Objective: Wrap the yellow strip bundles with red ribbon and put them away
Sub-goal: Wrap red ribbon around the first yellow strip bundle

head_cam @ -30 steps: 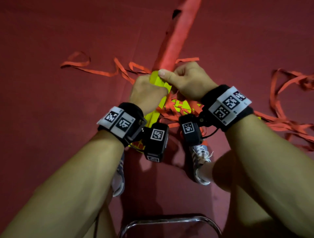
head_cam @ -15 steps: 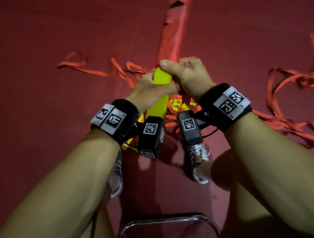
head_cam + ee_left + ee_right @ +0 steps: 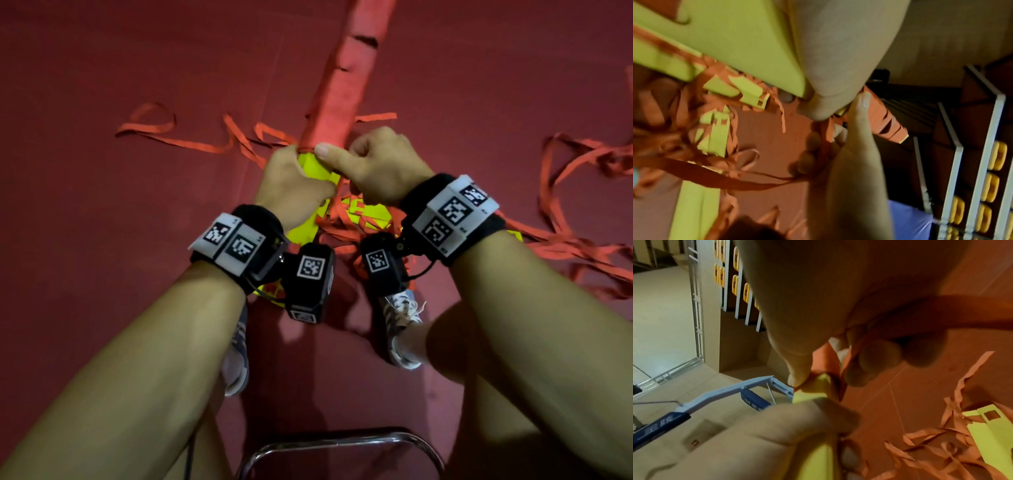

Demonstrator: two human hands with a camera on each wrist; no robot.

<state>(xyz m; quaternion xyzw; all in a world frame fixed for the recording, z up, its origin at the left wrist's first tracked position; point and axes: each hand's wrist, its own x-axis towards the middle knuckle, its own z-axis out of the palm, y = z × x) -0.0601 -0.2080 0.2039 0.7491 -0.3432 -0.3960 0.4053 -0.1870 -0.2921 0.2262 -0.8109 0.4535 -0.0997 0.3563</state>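
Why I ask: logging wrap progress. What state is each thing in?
yellow bundle: far part wrapped, near part bare.
red ribbon: wound round the bundle.
left hand: grips the bundle.
right hand: pinches the ribbon.
loose ribbons: tangled on floor.
loose yellow strips: unwrapped on floor.

Left hand (image 3: 291, 186) and right hand (image 3: 376, 168) bare, forearms too; each wrist wears a black band (image 3: 255, 219) with white blocks printed in black square codes; a black camera box (image 3: 310, 277), coded too, hangs beneath; thin black cable (image 3: 423, 270) at the right; grey-white laced sneakers (image 3: 402, 322).
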